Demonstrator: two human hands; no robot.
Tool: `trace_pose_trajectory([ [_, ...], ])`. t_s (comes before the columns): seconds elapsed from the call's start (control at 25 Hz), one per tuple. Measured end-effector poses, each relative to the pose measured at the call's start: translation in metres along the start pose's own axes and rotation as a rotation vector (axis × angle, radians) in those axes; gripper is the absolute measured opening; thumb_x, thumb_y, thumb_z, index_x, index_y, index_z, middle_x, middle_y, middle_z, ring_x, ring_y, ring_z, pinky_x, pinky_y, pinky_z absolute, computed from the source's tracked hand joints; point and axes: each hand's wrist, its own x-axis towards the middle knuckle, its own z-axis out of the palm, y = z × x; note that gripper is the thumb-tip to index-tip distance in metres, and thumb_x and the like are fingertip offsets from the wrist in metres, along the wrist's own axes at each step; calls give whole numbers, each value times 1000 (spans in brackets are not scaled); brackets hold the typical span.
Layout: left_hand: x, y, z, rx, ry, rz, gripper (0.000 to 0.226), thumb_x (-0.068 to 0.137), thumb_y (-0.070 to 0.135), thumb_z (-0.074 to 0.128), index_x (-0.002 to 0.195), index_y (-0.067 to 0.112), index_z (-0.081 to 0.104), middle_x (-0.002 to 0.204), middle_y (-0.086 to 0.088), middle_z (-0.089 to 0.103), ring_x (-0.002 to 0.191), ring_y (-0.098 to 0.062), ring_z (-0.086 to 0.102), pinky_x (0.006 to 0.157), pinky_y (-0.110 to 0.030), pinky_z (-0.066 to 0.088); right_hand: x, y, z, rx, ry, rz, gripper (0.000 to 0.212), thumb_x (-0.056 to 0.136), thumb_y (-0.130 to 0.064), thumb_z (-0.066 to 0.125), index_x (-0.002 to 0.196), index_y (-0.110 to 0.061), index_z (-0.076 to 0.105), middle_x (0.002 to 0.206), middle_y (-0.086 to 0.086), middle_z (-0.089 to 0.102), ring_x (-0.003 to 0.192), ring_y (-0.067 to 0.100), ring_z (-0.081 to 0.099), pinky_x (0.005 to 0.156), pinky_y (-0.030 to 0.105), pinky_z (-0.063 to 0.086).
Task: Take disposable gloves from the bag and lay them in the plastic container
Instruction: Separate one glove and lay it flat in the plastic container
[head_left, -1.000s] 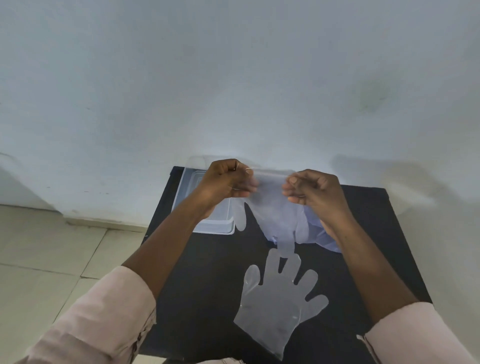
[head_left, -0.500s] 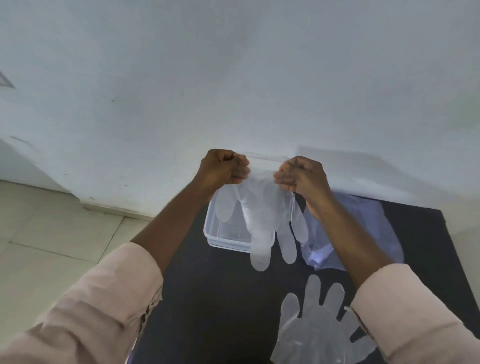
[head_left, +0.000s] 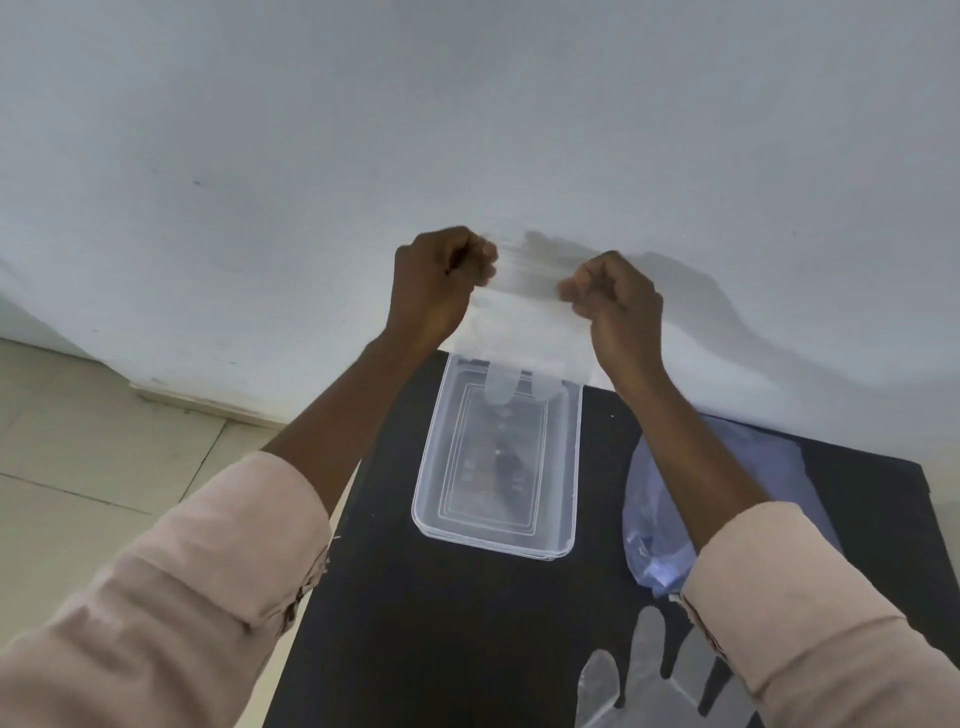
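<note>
Nearest me, a spare glove (head_left: 649, 680) lay flat on the black table (head_left: 467, 623), the bluish bag (head_left: 660, 519) just beyond it under my right forearm. The clear plastic container (head_left: 496, 535) sat left of the bag. Farthest, my left hand (head_left: 441, 283) and right hand (head_left: 618, 301) pinched a held glove (head_left: 524, 322) by its cuff, its fingertips dangling over the container's far end.

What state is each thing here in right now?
Left hand: fist shut on the held glove's cuff.
Right hand: shut on the same cuff.
Held glove: stretched between both hands, fingers dangling over the container.
Plastic container: open, no lid.
Bag: crumpled, lying on the table.
Second glove: flat on the table.
</note>
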Motion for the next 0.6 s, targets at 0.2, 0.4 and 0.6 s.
trace_pose_trajectory([
  [0.2, -38, -20, -2, 82, -66, 231, 20, 94, 20, 56, 84, 6, 67, 77, -10, 69, 72, -25, 64, 67, -34, 49, -51, 18, -8, -121, 76, -231, 16, 96, -13, 50, 88, -4, 60, 84, 13, 69, 77, 16, 62, 68, 25, 43],
  [0.4, -97, -100, -2, 417, -353, 220, 23, 97, 26, 54, 91, 9, 69, 80, 4, 71, 71, -1, 64, 67, -21, 50, -111, 105, -2, -421, -264, -173, 24, 96, -23, 45, 99, -9, 65, 93, 6, 71, 82, 22, 65, 75, 27, 46],
  [0.6, -111, -131, 7, 628, -525, 311, 27, 96, 27, 50, 87, 10, 69, 84, -4, 74, 74, -22, 69, 81, -30, 48, -123, 135, 4, -649, -425, -242, 27, 93, -27, 38, 93, -13, 61, 95, 6, 73, 87, 23, 67, 107, 29, 33],
])
